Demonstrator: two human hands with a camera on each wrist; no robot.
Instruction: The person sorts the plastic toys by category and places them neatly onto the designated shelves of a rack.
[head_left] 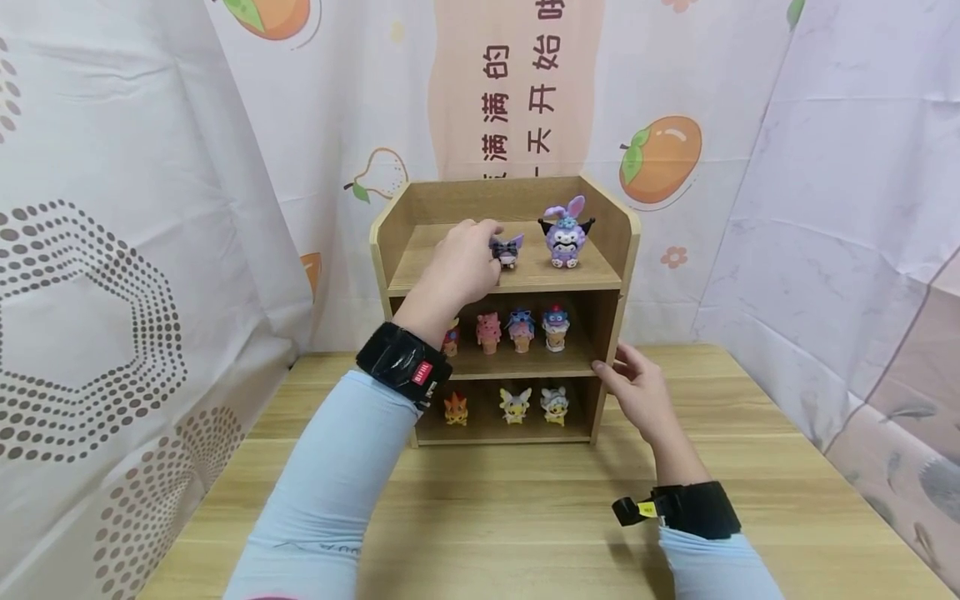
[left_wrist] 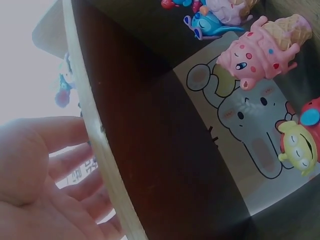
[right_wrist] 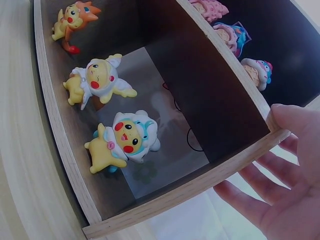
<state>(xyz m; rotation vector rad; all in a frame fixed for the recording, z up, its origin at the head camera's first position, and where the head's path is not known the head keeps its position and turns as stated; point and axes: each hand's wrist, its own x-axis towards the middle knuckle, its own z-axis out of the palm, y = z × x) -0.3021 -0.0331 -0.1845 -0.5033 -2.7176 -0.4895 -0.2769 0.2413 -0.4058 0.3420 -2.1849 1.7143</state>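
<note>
My left hand (head_left: pixel 462 260) reaches over the top tier of a small wooden display shelf (head_left: pixel 517 286). Its fingers and thumb hold a small purple figurine (head_left: pixel 507 250) with a dark bow, at the front of that tier; the hand hides part of it. In the left wrist view the shelf board stands between camera and grip, so the hold itself is hidden there. My right hand (head_left: pixel 633 385) grips the shelf's right side panel, thumb on the front edge and fingers along the outer face, as the right wrist view (right_wrist: pixel 280 180) shows.
A purple rabbit-eared figurine (head_left: pixel 566 237) stands at the top tier's right. Ice-cream-cone figurines, one of them pink (head_left: pixel 488 332), line the middle tier. Yellow costumed figurines (head_left: pixel 514 406) stand on the bottom tier. The shelf rests on a wooden table (head_left: pixel 495 517) before a printed curtain (head_left: pixel 360 100).
</note>
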